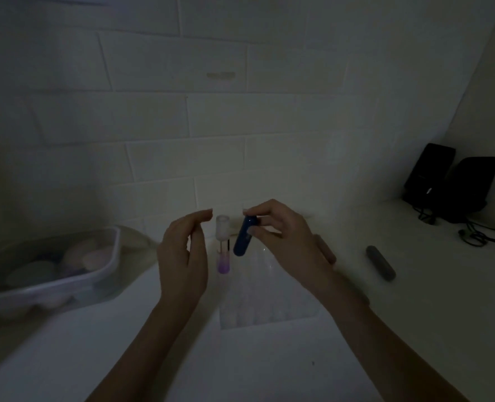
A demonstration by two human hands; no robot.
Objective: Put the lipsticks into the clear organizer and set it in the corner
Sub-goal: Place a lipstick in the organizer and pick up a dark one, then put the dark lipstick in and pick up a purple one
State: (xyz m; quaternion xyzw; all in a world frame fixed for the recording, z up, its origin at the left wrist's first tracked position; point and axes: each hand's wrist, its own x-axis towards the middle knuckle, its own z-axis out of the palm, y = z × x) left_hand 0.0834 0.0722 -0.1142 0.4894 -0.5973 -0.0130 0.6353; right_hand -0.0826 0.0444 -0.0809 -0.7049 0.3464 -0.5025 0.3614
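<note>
The scene is dim. My right hand [281, 242] pinches a dark blue lipstick tube [243, 237] by its upper end and holds it upright over the clear organizer [269, 297] on the white counter. A clear tube with purple liquid [223, 248] stands upright at the organizer's far left. My left hand [182, 256] hovers just left of that tube, fingers curled and apart, holding nothing. A grey lipstick [381, 263] lies on the counter to the right. Another brownish tube [326, 249] lies partly hidden behind my right hand.
A clear plastic tub [66, 274] with pale round items sits at the left. Two black devices [455, 184] with cables lean in the right corner against the wall. A tiled wall rises behind the counter [414, 300].
</note>
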